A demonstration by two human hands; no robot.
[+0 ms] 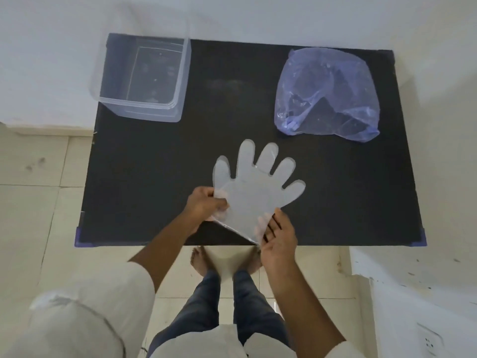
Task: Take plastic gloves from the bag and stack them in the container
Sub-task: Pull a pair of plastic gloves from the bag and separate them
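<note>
Both arms reach over the near edge of the tabletop (154,164). The left hand (205,202) pinches the glove (253,192) at its cuff, the right hand (280,237) grips the cuff corner (fingers half behind plastic), glove spread flat, fingers pointing away.

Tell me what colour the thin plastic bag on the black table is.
The thin plastic bag is translucent pale blue-violet, seen best in the head view, at the table's far right.

Person's wearing a loose off-white long-sleeved top (85,313) with both sleeves pushed up past the forearms, plus dark blue denim jeans (206,306). Feet (200,259) are bare, no shoes or socks. Nothing on either wrist, no rings that I can see.
</note>
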